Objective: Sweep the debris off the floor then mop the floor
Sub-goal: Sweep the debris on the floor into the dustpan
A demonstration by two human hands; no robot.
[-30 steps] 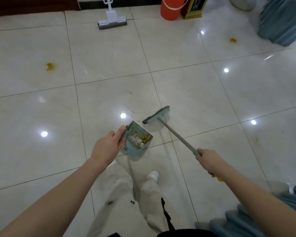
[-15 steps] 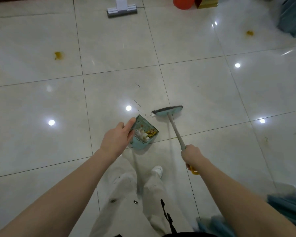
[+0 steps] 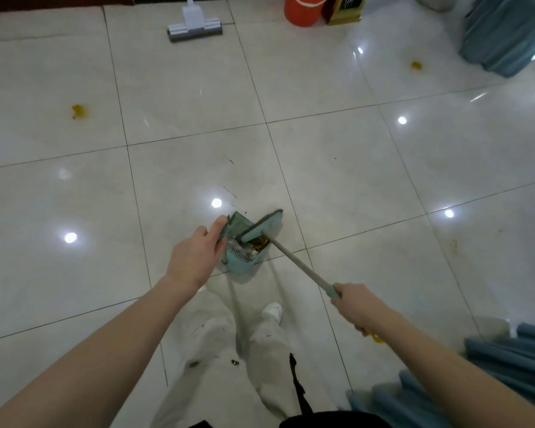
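- Two hands are at work: the left hand (image 3: pixel 195 261) grips the teal dustpan (image 3: pixel 243 242), fingers wrapped on its upright back, and the right hand (image 3: pixel 354 305) is closed round the broom handle (image 3: pixel 297 264).
- Half a second ago the broom head (image 3: pixel 261 225) stood on the tile just beyond the pan; now it lies across the pan's mouth, over the debris (image 3: pixel 260 242) of yellow and pale scraps already gathered inside.
- That suggests this pile is collected and is being pressed in.
- Yellow stains (image 3: pixel 78 110) remain on the floor toward the far left and far right (image 3: pixel 416 65).
- Mopping has not begun: the mop (image 3: pixel 195 27) rests at the far edge, beside the orange bucket (image 3: pixel 301 10).
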